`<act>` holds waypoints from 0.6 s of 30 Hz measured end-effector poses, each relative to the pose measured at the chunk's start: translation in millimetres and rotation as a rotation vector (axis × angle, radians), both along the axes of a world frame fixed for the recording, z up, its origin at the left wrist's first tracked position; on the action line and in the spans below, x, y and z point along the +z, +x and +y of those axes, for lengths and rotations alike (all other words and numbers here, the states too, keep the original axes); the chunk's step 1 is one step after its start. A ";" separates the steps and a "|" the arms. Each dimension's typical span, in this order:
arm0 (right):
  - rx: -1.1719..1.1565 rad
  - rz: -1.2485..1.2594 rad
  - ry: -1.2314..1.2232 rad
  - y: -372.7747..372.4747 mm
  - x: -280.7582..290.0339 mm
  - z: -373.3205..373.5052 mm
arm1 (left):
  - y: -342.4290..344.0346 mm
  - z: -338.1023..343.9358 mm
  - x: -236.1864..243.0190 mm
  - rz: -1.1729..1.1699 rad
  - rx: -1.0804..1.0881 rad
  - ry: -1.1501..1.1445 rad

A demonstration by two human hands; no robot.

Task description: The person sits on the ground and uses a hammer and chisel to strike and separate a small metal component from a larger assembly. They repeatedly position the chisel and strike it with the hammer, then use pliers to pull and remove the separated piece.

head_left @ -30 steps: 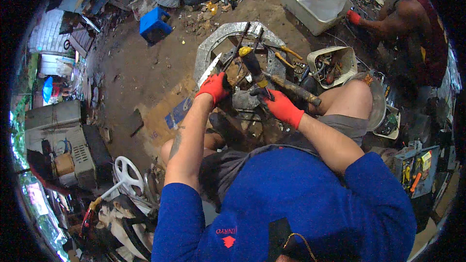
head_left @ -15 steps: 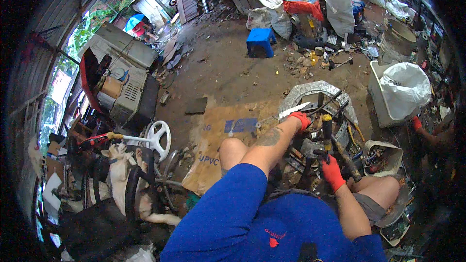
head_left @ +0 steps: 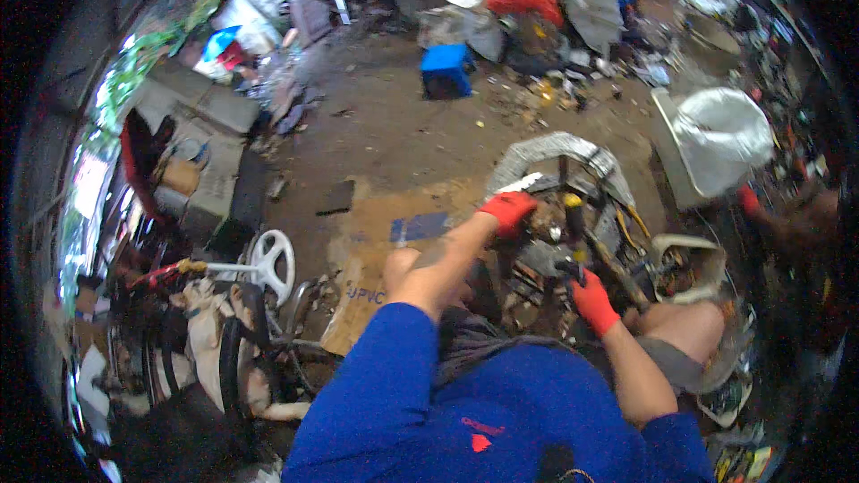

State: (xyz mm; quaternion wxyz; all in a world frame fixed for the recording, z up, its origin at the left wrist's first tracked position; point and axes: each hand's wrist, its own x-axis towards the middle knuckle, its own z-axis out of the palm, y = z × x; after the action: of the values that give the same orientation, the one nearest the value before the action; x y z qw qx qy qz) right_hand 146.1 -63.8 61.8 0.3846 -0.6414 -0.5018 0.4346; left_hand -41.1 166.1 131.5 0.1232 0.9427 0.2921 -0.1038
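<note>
My right hand [head_left: 594, 301], in a red glove, is closed around the lower part of a tool with a black-and-yellow handle [head_left: 575, 225]; the handle points up and the tool's working end is hidden. My left hand [head_left: 508, 212], also red-gloved, reaches to the near left edge of a grey speckled ring-shaped block [head_left: 555, 145]. Its fingers are smeared by motion, so any grip is unclear. A pale flat strip [head_left: 522, 183] lies just beyond it. Metal scraps and dark parts fill the space between my hands. Yellow-handled pliers [head_left: 639, 222] rest at the block's right side.
A pale container of scrap [head_left: 689, 273] stands by my right knee. Farther right is a white bin [head_left: 673, 156] lined with a bag, near another person's red-gloved hand [head_left: 748, 199]. Flattened cardboard [head_left: 367, 255], a white wheel [head_left: 271, 268] and a dog [head_left: 204, 326] are leftward. A blue stool [head_left: 446, 72] stands ahead.
The view has shifted and blurred. My left hand has drawn back a little toward me and away from the pieces inside the block. My right hand still grips the black-and-yellow tool.
</note>
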 end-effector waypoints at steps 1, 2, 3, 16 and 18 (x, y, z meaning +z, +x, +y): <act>-0.033 -0.043 0.011 4.0 -10.6 -4.3 | -10.2 -7.3 -2.0 -0.217 0.108 -0.048; -0.038 -0.084 -0.003 8.7 -5.8 -8.7 | -13.7 -22.1 -2.1 -0.341 0.237 -0.108; -0.008 -0.108 -0.019 0.1 9.4 -8.7 | -31.3 -31.4 -12.3 -0.383 0.320 -0.148; -0.145 -0.271 0.261 -4.7 74.3 -9.4 | -50.0 -117.5 4.3 -0.867 0.574 -0.166; -0.044 -0.046 0.322 -1.6 111.4 -4.0 | -46.9 -124.3 9.1 -0.887 0.655 -0.328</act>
State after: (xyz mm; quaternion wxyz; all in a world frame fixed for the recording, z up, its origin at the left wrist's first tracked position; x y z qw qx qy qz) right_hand 144.6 -67.8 173.2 0.4804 -0.5921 -0.5594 0.3251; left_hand -88.0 41.8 140.5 0.4044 0.7250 0.4692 0.3012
